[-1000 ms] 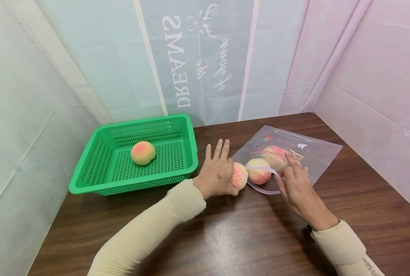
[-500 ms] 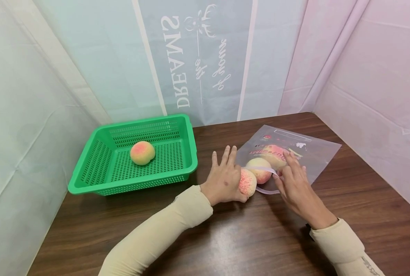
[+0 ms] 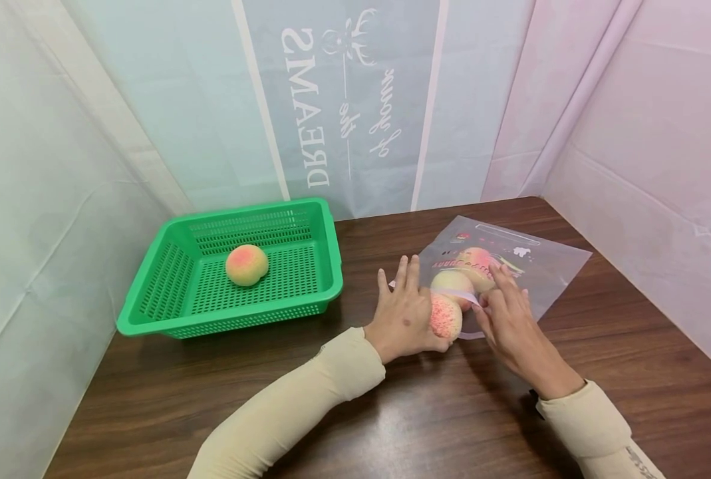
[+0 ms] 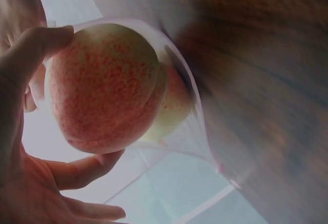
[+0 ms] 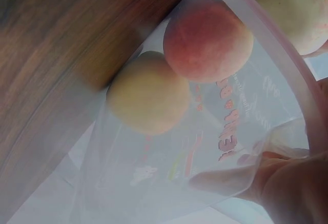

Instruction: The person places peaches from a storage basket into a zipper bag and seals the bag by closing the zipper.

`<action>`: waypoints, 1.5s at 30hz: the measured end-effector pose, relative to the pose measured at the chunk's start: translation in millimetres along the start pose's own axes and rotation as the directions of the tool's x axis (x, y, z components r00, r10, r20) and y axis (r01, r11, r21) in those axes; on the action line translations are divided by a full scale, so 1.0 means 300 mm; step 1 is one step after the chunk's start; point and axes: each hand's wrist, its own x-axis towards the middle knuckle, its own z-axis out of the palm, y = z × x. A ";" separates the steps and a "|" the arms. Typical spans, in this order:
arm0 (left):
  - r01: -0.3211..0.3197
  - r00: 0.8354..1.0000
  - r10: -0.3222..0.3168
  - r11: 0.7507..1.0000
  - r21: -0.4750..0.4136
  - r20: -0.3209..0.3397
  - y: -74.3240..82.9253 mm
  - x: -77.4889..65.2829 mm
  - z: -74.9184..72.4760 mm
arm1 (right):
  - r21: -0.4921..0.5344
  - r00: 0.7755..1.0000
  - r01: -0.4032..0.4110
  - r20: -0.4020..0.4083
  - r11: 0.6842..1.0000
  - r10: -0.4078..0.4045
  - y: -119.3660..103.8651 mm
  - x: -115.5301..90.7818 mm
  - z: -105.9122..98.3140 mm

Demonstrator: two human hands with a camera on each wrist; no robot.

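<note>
Cream long sleeves point(image 3: 289, 399), dark right-cuff lettering point(image 3: 640, 460)

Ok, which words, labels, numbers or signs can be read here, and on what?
"DREAMS": backdrop cloth, sideways.
"the": backdrop cloth.
"of your": backdrop cloth.
Clear bag: lettering too blurred to read surely.
Right sleeve: print too small to read.
No readable numbers.

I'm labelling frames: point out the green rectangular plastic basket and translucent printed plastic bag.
Green rectangular plastic basket point(image 3: 247, 311): head view, near rim.
Translucent printed plastic bag point(image 3: 547, 271): head view, bare right side.
</note>
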 end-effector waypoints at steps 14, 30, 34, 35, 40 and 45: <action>0.108 0.989 -0.115 0.991 -0.084 -0.091 0.051 0.013 0.037 | 0.009 1.000 0.015 -0.001 1.000 -0.015 0.002 -0.001 0.003; 0.109 0.983 -0.118 0.991 -0.072 -0.140 0.085 0.024 0.065 | 0.006 0.999 0.034 -0.016 0.999 -0.034 0.000 -0.007 0.005; 0.115 0.985 -0.119 0.992 -0.042 -0.125 0.090 0.035 0.067 | 0.001 0.999 0.037 -0.016 0.999 -0.037 -0.001 -0.005 0.002; 0.114 0.985 -0.118 0.993 -0.037 -0.124 0.091 0.037 0.068 | 0.001 0.999 0.036 -0.016 0.999 -0.036 -0.002 -0.004 0.002; 0.096 0.986 -0.100 0.995 -0.031 -0.136 0.096 0.051 0.073 | 0.002 0.999 0.032 -0.013 0.999 -0.032 -0.003 -0.004 0.004; 0.079 0.986 -0.084 0.996 -0.039 -0.142 0.106 0.063 0.075 | 0.000 0.999 0.032 -0.006 0.999 -0.032 -0.002 -0.003 0.002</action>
